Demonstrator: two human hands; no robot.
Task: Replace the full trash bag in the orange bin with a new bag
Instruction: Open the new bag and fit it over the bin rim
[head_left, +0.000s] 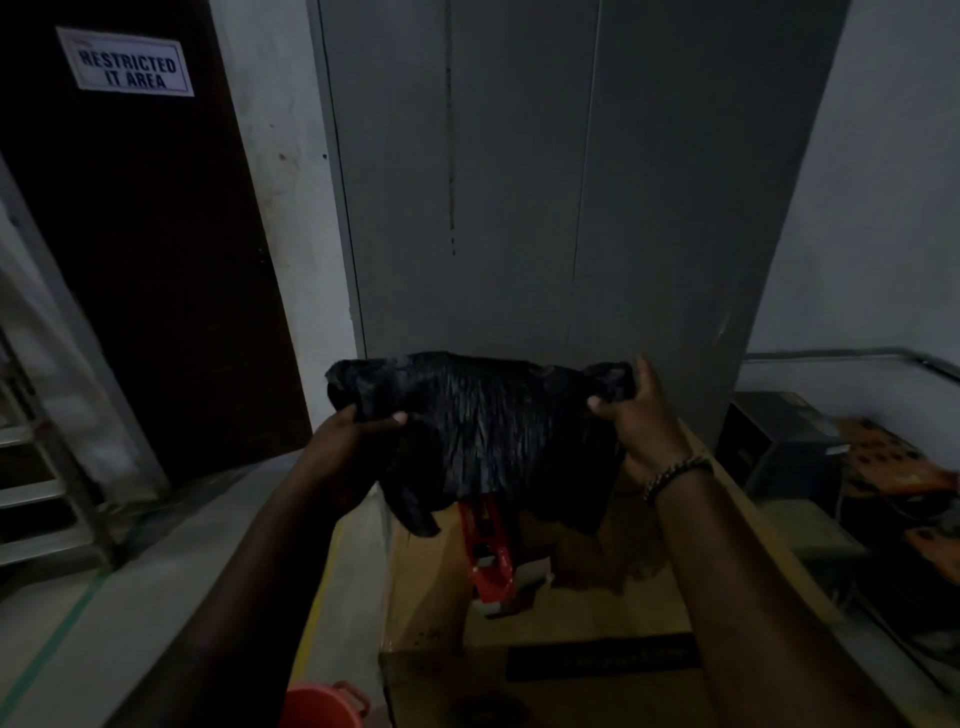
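Forearms reach out; left hand (363, 431) and right hand (631, 415) each pinch the black bag (488, 441); shake its mouth open before lining the bin.

Bag (488, 441): black, glossy, finely creased. Relative to the bag: brown cardboard box (571, 623) below, with a black label; red tape dispenser (488, 551) just under its lower edge; orange bin rim (324, 706) far below left; grey cabinet (571, 182) behind; dark brown door (156, 260) upper left, bearing a white sign (125, 65) with black lettering.
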